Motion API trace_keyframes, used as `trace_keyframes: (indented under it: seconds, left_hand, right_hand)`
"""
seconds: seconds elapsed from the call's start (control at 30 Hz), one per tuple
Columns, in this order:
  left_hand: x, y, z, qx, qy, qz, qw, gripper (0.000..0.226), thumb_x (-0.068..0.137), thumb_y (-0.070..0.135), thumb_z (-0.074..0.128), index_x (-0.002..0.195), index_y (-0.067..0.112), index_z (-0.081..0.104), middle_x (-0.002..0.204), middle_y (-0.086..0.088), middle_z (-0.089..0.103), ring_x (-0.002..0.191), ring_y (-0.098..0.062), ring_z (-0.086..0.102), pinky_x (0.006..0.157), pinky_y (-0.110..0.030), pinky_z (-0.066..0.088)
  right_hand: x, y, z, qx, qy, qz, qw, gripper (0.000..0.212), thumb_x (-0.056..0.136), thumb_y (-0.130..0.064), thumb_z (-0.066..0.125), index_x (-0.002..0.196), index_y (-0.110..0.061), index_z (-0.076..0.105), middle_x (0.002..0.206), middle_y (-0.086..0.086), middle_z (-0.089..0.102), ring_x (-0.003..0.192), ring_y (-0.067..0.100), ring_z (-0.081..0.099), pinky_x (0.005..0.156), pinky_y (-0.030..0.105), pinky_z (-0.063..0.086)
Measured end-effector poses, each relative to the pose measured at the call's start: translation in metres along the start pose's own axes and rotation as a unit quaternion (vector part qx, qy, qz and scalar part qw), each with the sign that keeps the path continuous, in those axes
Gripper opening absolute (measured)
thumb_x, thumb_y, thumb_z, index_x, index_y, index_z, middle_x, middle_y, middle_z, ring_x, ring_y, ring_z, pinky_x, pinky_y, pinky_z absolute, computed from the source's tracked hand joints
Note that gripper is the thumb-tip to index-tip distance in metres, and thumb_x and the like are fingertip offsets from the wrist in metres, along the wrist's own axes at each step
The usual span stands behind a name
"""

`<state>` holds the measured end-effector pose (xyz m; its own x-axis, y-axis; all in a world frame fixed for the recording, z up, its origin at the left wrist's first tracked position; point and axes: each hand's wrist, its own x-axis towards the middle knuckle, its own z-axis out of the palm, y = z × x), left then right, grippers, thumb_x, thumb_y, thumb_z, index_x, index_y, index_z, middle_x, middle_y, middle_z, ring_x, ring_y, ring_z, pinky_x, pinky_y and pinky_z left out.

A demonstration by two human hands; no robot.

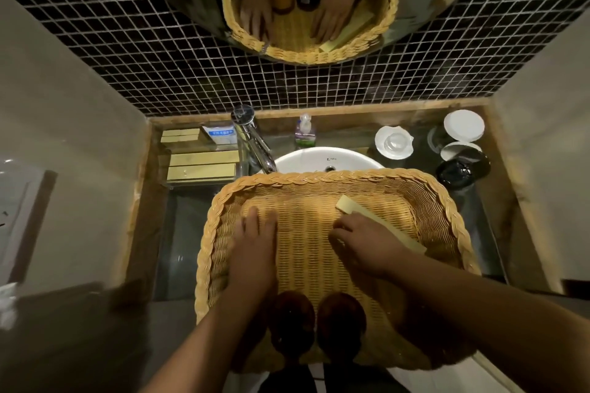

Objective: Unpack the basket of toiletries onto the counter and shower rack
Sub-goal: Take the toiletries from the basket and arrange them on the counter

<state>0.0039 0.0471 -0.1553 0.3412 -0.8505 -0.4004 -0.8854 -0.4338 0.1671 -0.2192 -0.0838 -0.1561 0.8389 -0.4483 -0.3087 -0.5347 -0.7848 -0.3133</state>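
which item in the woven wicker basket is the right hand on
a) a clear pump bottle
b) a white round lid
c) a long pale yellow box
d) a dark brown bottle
c: the right hand lies over the long pale yellow box in the woven wicker basket, fingers curled at its edge, while the left hand lies flat on the basket floor.

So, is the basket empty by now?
No, the basket holds a long yellow box and two brown bottles.
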Motion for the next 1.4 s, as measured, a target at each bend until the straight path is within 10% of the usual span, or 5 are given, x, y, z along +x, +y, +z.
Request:
trace_keyframes:
  seconds: [0.17, 0.3, 0.63, 0.9, 1.4]
  left_hand:
    - [-0.012, 0.004, 0.009, -0.074, -0.015, -0.029, 0.997, 0.102, 0.094, 0.031, 0.058, 0.153, 0.025, -0.024, 0.164, -0.015, -0.014, 0.151, -0.039, -0.002, 0.119, -0.046, 0.019]
    - [-0.013, -0.007, 0.005, -0.231, 0.017, -0.014, 0.973, 0.099, 0.086, 0.025, 0.068, 0.158, 0.031, -0.001, 0.163, -0.001, 0.006, 0.147, -0.025, 0.015, 0.115, -0.044, 0.029]
    - [0.007, -0.003, -0.042, -0.074, -0.033, 0.163, 0.983, 0.058, 0.092, 0.042, 0.059, 0.147, 0.036, 0.041, 0.149, 0.006, 0.043, 0.133, -0.016, 0.039, 0.105, -0.039, 0.042]
    - [0.026, -0.035, -0.149, -0.102, 0.201, 0.205, 0.953, 0.064, 0.079, 0.021, 0.077, 0.139, 0.032, 0.055, 0.134, 0.006, 0.057, 0.119, -0.016, 0.051, 0.091, -0.038, 0.05]
    - [0.156, -0.149, -0.127, 0.093, -0.018, 0.189, 0.977, 0.082, 0.082, 0.004, 0.069, 0.144, 0.05, 0.039, 0.148, 0.008, 0.044, 0.133, -0.019, 0.04, 0.103, -0.039, 0.042]
  right_hand:
    - [-0.009, 0.005, 0.006, -0.018, -0.013, -0.006, 1.0, 0.05, 0.086, -0.032, 0.07, 0.133, -0.023, 0.057, 0.141, 0.003, 0.049, 0.127, 0.025, 0.045, 0.104, 0.042, 0.043]
    - [-0.01, 0.009, 0.006, -0.027, -0.015, -0.018, 0.999, 0.054, 0.082, -0.034, 0.074, 0.133, -0.025, 0.056, 0.147, 0.002, 0.044, 0.135, 0.026, 0.04, 0.106, 0.043, 0.043]
    - [0.017, 0.008, -0.014, -0.043, -0.018, 0.017, 0.999, 0.068, 0.094, -0.047, 0.048, 0.155, -0.031, 0.024, 0.165, 0.0, 0.017, 0.151, 0.024, 0.013, 0.119, 0.042, 0.017]
    - [0.048, -0.015, -0.059, -0.072, 0.057, 0.003, 0.996, 0.071, 0.092, -0.057, 0.045, 0.155, -0.027, 0.029, 0.163, 0.006, 0.023, 0.15, 0.028, 0.02, 0.118, 0.043, 0.011]
    - [0.107, -0.044, -0.054, -0.053, 0.072, 0.031, 0.996, 0.088, 0.092, -0.065, 0.038, 0.159, -0.024, -0.002, 0.166, 0.002, -0.004, 0.152, 0.021, -0.008, 0.122, 0.041, -0.002]
